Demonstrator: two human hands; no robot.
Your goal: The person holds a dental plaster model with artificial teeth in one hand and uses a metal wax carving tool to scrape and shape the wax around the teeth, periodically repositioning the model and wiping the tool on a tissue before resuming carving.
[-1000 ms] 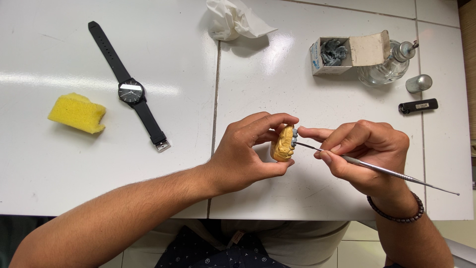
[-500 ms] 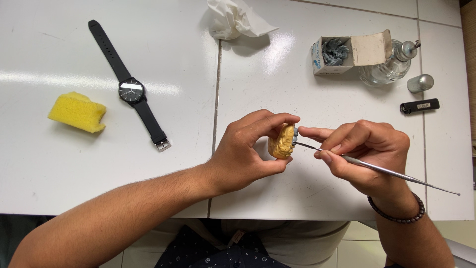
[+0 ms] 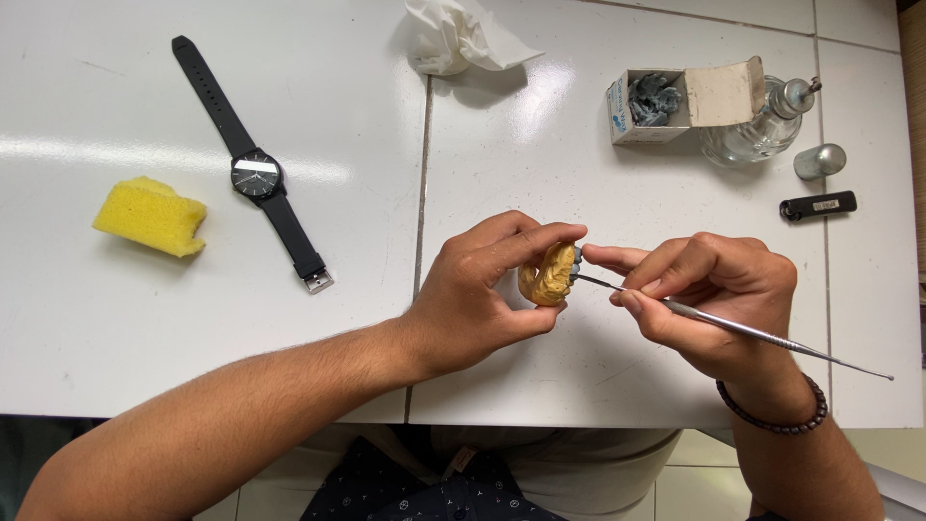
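My left hand (image 3: 482,289) pinches a small yellow-tan tooth model (image 3: 548,276) between thumb and fingers, a little above the white tabletop (image 3: 540,145). A bit of grey material sits on the model's right edge. My right hand (image 3: 709,294) grips a thin metal carving tool (image 3: 762,335) like a pen. Its fine tip touches the grey spot on the model, and its long handle runs out to the lower right past my wrist with the bead bracelet.
A black wristwatch (image 3: 256,178) and a yellow sponge (image 3: 149,214) lie at the left. At the back are a crumpled white tissue (image 3: 458,34), a small open box with grey lumps (image 3: 666,101), a glass burner bottle (image 3: 757,125), a metal cap (image 3: 820,160) and a black lighter (image 3: 818,205).
Both hands hold nearly the same pose; the model and tool tip have only shifted very slightly.
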